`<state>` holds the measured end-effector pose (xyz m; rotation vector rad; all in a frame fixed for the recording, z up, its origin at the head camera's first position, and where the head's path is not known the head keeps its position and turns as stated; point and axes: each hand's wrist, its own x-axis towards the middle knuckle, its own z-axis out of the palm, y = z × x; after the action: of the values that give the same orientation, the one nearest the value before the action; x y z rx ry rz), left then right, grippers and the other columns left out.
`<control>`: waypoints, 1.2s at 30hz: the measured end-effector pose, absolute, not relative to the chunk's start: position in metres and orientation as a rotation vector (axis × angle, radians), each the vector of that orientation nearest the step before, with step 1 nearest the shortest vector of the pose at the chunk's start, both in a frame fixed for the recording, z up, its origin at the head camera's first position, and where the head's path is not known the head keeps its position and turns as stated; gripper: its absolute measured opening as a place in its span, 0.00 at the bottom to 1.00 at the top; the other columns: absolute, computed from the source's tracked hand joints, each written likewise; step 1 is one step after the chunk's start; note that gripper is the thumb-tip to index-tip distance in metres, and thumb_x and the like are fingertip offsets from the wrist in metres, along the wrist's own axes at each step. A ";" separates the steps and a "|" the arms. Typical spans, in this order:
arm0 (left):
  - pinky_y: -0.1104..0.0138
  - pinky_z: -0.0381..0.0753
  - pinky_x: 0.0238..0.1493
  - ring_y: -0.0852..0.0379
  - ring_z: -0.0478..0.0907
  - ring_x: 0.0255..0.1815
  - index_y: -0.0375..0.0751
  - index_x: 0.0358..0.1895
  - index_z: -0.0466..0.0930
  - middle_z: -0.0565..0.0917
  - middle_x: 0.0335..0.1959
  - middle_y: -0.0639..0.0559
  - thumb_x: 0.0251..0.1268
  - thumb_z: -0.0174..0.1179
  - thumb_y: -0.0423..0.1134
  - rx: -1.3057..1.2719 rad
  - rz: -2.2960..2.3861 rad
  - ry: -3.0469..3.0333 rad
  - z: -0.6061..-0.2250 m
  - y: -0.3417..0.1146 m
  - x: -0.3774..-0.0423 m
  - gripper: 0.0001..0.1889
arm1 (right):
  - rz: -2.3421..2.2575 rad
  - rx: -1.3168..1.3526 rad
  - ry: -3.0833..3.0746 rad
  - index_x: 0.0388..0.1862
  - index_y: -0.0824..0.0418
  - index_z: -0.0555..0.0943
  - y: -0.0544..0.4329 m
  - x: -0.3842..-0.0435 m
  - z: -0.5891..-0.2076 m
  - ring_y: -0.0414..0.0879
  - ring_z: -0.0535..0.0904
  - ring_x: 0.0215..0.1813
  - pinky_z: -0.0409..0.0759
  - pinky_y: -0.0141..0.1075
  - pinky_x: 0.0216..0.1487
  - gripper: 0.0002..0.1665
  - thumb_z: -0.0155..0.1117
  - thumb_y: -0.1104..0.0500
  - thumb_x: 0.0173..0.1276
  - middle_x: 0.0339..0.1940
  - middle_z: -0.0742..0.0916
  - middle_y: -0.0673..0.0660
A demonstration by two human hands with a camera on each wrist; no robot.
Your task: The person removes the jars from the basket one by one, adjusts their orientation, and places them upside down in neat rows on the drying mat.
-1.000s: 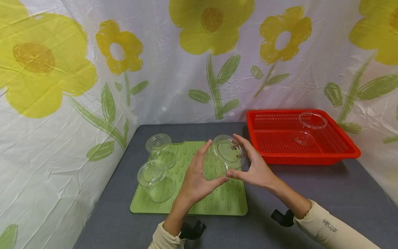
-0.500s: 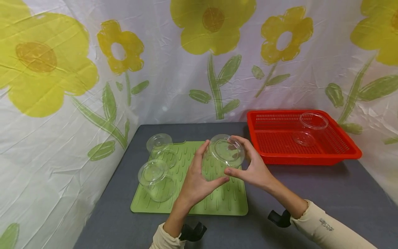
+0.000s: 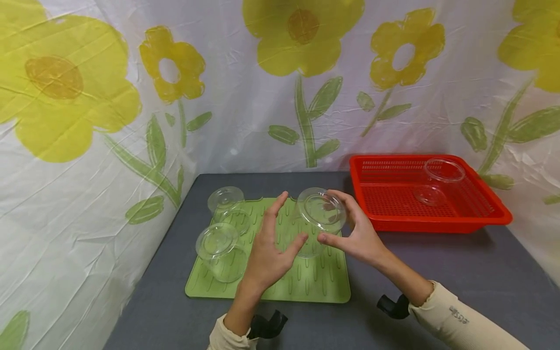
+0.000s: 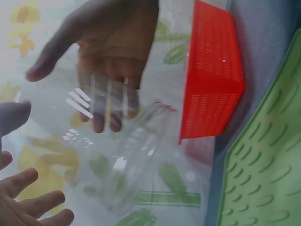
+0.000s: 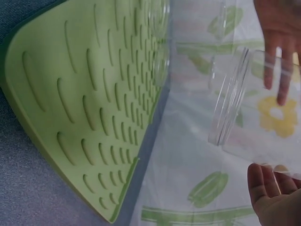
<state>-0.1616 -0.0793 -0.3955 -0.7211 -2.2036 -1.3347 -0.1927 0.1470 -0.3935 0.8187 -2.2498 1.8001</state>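
Observation:
My right hand (image 3: 360, 236) holds a clear plastic jar (image 3: 321, 209) above the green ridged mat (image 3: 302, 287), thumb in front and fingers behind it. In the right wrist view the jar's ridged rim (image 5: 230, 96) faces the mat, so it is upside down. To the jar's left, my left hand (image 3: 269, 253) is spread with a gap between it and the jar. On the mat's left side stand two more clear jars, a near one (image 3: 218, 243) and a far one (image 3: 226, 199).
A red perforated basket (image 3: 437, 226) stands at the back right, with another clear jar (image 3: 444, 170) inside. The dark grey table (image 3: 148, 311) meets a flower-printed sheet (image 3: 245, 121) behind and at the sides. A black mount (image 3: 393, 307) sits on each wrist.
My left hand has let go of the jar and moved left, away from it. My right hand keeps its hold with the jar nearly in place.

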 end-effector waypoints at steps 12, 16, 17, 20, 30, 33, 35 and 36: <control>0.53 0.63 0.80 0.41 0.66 0.78 0.21 0.62 0.73 0.77 0.66 0.32 0.74 0.57 0.32 -0.598 -1.301 -1.608 -0.371 -0.119 -0.154 0.20 | 1.803 0.782 -2.286 0.77 0.51 0.63 0.148 -0.195 -0.397 0.44 0.73 0.69 0.73 0.41 0.71 0.53 0.79 0.65 0.56 0.72 0.76 0.54; 0.52 0.62 0.80 0.45 0.66 0.78 0.17 0.58 0.72 0.79 0.66 0.40 0.73 0.52 0.26 -0.468 -1.347 -1.512 -0.368 -0.138 -0.150 0.16 | 1.797 0.774 -2.297 0.77 0.50 0.63 0.148 -0.195 -0.398 0.42 0.73 0.69 0.71 0.36 0.70 0.52 0.79 0.64 0.56 0.72 0.76 0.54; 0.52 0.62 0.80 0.45 0.66 0.78 0.17 0.58 0.73 0.79 0.65 0.42 0.72 0.51 0.25 -0.439 -1.349 -1.501 -0.368 -0.143 -0.150 0.16 | 1.797 0.772 -2.300 0.77 0.50 0.63 0.148 -0.195 -0.398 0.41 0.73 0.69 0.71 0.36 0.70 0.52 0.79 0.64 0.56 0.72 0.76 0.55; 0.52 0.61 0.80 0.45 0.67 0.77 0.18 0.58 0.73 0.79 0.65 0.44 0.74 0.49 0.25 -0.355 -1.355 -1.495 -0.372 -0.159 -0.150 0.15 | 1.784 0.752 -2.333 0.77 0.50 0.64 0.148 -0.195 -0.397 0.40 0.74 0.68 0.72 0.41 0.70 0.51 0.80 0.62 0.57 0.71 0.77 0.53; 0.70 0.67 0.70 0.61 0.72 0.70 0.29 0.64 0.76 0.79 0.65 0.46 0.79 0.45 0.30 -0.008 -1.358 -1.737 -0.398 -0.216 -0.151 0.18 | 1.784 0.719 -2.379 0.78 0.54 0.62 0.153 -0.202 -0.393 0.50 0.73 0.70 0.70 0.56 0.70 0.51 0.79 0.61 0.59 0.70 0.76 0.54; 0.73 0.68 0.65 0.60 0.71 0.69 0.31 0.65 0.75 0.78 0.65 0.45 0.80 0.43 0.31 0.113 -1.421 -1.825 -0.411 -0.232 -0.156 0.18 | 1.789 0.713 -2.382 0.78 0.55 0.61 0.152 -0.204 -0.395 0.52 0.73 0.70 0.71 0.58 0.69 0.51 0.78 0.61 0.59 0.69 0.76 0.55; 0.71 0.67 0.67 0.55 0.69 0.73 0.33 0.66 0.74 0.77 0.66 0.44 0.82 0.43 0.33 0.203 -1.441 -1.914 -0.421 -0.243 -0.159 0.18 | 1.786 0.714 -2.389 0.78 0.56 0.61 0.151 -0.206 -0.396 0.55 0.73 0.71 0.71 0.57 0.69 0.51 0.78 0.61 0.59 0.70 0.76 0.56; 0.68 0.68 0.67 0.51 0.70 0.73 0.33 0.66 0.73 0.77 0.67 0.42 0.82 0.42 0.34 0.243 -1.443 -1.972 -0.426 -0.248 -0.160 0.19 | 1.786 0.715 -2.392 0.78 0.56 0.61 0.151 -0.206 -0.397 0.57 0.72 0.72 0.71 0.57 0.69 0.52 0.78 0.61 0.59 0.70 0.76 0.57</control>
<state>-0.1599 -0.2483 -0.4263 0.2433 -1.9721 -1.4426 -0.2060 0.1507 -0.3967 0.7153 -2.3925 1.7860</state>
